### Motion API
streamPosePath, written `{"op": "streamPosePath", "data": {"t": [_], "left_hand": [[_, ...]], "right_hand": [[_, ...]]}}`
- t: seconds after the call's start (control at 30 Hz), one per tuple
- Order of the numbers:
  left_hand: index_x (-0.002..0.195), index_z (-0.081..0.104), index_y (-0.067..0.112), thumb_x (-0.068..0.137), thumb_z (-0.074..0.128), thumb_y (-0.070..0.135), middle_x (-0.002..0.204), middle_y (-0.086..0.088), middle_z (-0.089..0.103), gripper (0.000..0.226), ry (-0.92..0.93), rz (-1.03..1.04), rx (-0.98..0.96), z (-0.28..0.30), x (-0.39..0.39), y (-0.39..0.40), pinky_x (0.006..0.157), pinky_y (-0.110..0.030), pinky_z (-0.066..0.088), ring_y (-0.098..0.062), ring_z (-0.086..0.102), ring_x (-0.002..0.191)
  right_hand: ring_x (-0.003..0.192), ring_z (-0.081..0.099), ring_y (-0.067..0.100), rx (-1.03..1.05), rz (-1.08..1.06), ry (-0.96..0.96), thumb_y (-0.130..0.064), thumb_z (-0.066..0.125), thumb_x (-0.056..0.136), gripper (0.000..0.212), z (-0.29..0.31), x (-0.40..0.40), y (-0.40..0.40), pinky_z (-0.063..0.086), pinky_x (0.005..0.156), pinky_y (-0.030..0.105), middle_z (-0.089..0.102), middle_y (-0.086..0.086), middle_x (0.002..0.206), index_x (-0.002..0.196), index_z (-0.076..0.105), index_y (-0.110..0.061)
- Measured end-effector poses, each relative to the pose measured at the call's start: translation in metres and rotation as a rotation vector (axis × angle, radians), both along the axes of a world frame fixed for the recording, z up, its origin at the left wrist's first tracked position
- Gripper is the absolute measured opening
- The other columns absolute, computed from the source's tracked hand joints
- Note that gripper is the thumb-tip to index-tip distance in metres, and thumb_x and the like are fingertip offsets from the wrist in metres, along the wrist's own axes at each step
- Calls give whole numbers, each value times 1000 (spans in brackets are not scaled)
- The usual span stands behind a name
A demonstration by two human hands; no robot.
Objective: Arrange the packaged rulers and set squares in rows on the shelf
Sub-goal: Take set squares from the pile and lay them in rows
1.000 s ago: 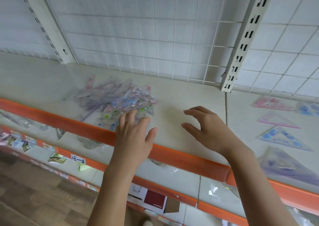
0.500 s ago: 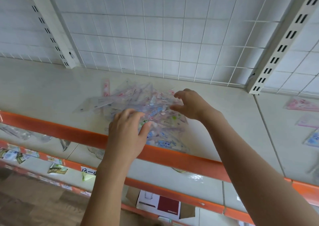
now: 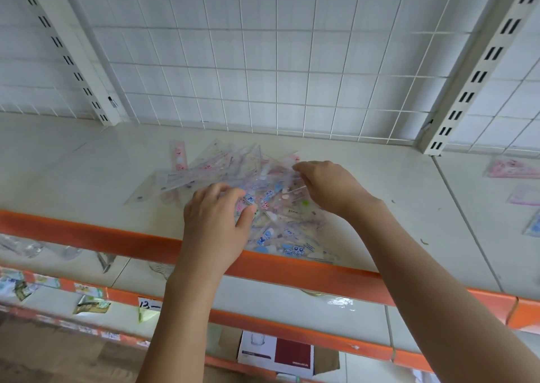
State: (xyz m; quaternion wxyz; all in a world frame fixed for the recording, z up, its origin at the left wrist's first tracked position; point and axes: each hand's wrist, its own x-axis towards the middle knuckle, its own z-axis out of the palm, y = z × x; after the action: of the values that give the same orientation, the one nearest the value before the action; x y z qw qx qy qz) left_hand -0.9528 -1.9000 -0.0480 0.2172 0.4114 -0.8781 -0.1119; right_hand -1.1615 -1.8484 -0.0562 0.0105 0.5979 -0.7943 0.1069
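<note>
A loose pile of clear packaged rulers and set squares (image 3: 228, 175) with pink and blue prints lies on the cream shelf (image 3: 73, 166), near its orange front edge. My left hand (image 3: 217, 219) rests on the near side of the pile, fingers curled over the packets and thumb against one. My right hand (image 3: 327, 187) is on the pile's right side, its fingertips pinching the edge of a clear packet (image 3: 292, 178). The packets under both palms are hidden.
A white wire grid (image 3: 263, 61) backs the shelf between slotted uprights (image 3: 479, 70). Several set squares (image 3: 511, 168) lie spread on the neighbouring shelf section at right. The orange rail (image 3: 87, 233) runs along the front. Lower shelves hold small packets and a box (image 3: 276, 353).
Both hands moved from above the bare shelf onto the pile. The right hand now pinches a packet at the pile's right side, and the left hand has settled onto the near packets.
</note>
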Motion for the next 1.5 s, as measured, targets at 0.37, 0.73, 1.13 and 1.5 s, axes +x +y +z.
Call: {"op": "streamPosePath", "data": {"t": [0.37,0.73,1.13,1.5], "left_hand": [[126,55,13,93,51,34,124,-8,57,39,-120,-201,-25,11,-64,-30,96,-38,36,-30,46,118],[118,55,9,96,40,40,119,-8,58,40,-451,-306,54,5,-96,-51,83,-35,42,-26,50,110],[96,59,7,100,35,16,90,-10,64,25,-223,-190,-238,11,-88,-46,63,-31,33,-33,57,79],[92,54,2,100,32,21,74,-5,49,30,94,-237,-166,33,-104,11,60,-34,31,-31,45,70]], "right_hand": [[97,60,33,-280,-283,-46,-21,35,100,31,18,-11,70,45,67,35,60,0,122,129,45,-21],[86,58,26,-281,-306,-156,-19,55,90,53,13,-10,103,46,69,34,59,0,115,139,36,-22],[85,55,25,-265,-350,-183,-18,57,87,60,6,-9,113,42,67,32,59,-3,107,139,26,-25],[70,46,12,-304,-412,-138,-22,60,86,56,16,-20,159,46,64,31,59,-10,105,134,34,-33]]}}
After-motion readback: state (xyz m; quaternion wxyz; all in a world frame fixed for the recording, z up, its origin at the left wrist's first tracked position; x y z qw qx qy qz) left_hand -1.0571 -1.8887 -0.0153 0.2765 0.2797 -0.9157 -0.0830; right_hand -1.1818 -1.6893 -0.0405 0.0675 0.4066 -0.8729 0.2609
